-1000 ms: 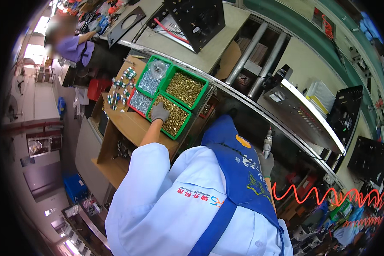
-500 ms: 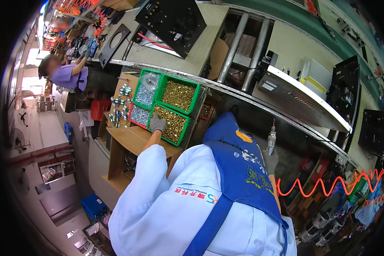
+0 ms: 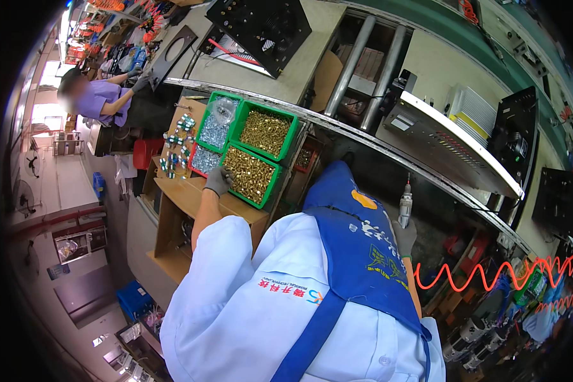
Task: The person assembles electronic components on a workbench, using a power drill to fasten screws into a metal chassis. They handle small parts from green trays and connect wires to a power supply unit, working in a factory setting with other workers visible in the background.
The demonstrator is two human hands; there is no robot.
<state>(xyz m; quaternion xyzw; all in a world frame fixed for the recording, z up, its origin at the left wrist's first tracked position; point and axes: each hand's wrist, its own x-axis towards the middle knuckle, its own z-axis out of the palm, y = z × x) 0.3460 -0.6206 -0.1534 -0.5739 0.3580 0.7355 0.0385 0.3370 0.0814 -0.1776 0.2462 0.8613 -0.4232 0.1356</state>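
Forearm (image 3: pixel 205 213) stretched forward, the gloved left hand (image 3: pixel 218 180) rests at the left edge of the green bin (image 3: pixel 273 184) holding brass fasteners (image 3: pixel 251 173), its fingers' grip unclear, while the right hand's (image 3: pixel 404 237) fingers wrap a power screwdriver (image 3: pixel 405 205).

The gloved hands (image 3: pixel 218 181) are dark grey, and the power screwdriver (image 3: pixel 405 207) is silver-grey. Green bins (image 3: pixel 291 141) frame brass-gold fasteners (image 3: pixel 267 132) — a red bin (image 3: pixel 197 171) shows silvery ones. A deep blue apron (image 3: pixel 347 254) (with an orange patch (image 3: pixel 364 200), white lettering and yellow-green print) covers a pale blue shirt (image 3: pixel 254 318). The coiled hose (image 3: pixel 449 280) is bright orange-red — the cardboard box (image 3: pixel 191 191) plain tan.
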